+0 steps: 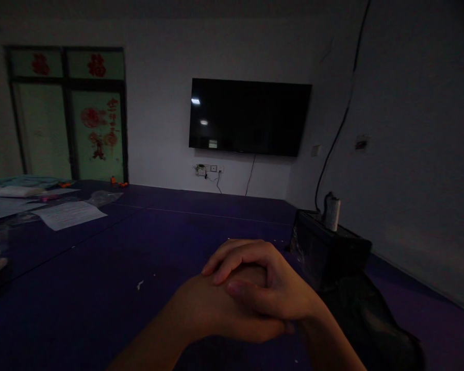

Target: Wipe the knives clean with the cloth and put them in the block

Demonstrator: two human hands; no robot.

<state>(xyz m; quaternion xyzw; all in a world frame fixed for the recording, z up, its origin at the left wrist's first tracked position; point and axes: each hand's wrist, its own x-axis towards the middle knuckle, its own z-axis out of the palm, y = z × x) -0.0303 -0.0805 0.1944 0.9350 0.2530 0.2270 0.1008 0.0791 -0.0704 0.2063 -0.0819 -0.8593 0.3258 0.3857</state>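
My two hands are clasped together low in the middle of the view, just above a dark purple table (100, 288). My right hand (272, 291) lies on top, its fingers wrapped over my left hand (201, 309), which is curled underneath. Nothing shows between them. Both forearms come in from the bottom edge. The room is dim.
A black box (325, 252) with a white roll (332, 213) on it stands just right of my hands, with a dark bag (371, 324) in front of it. Sheets of paper (69, 214) and clutter lie at the far left. A black TV (249, 116) hangs on the far wall.
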